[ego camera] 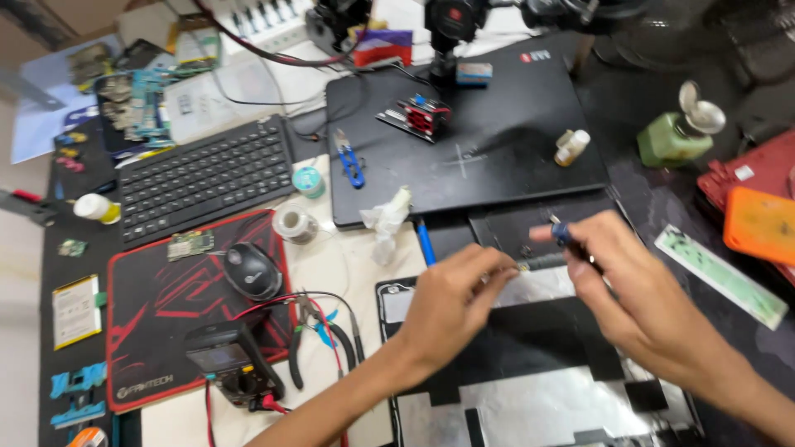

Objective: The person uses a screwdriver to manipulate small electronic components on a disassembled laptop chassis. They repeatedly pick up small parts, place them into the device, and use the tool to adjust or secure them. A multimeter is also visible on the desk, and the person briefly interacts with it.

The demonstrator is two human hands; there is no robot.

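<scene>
So the opened device (530, 372) lies flat at the near edge of the table (348, 257), its back off, with silvery foil and black panels showing. Both hands are working at its top edge. The left hand (451, 302) is pinched shut on something tiny near a small connector, too small to tell what. The right hand (629, 290) is closed around a screwdriver (571, 240) with a blue collar, its tip angled down toward the same spot.

Just behind that sits a closed black laptop (472, 132) with a little bottle (571, 146), blue snips (351, 161) and a small fan (418, 114) on top. Left of the device there's pliers (302, 335), a multimeter (228, 364), and a mouse (251, 271) on a red-black mousepad (157, 331). A keyboard (203, 178) sits further back, and a green dispenser bottle (675, 132) stands off right.
</scene>
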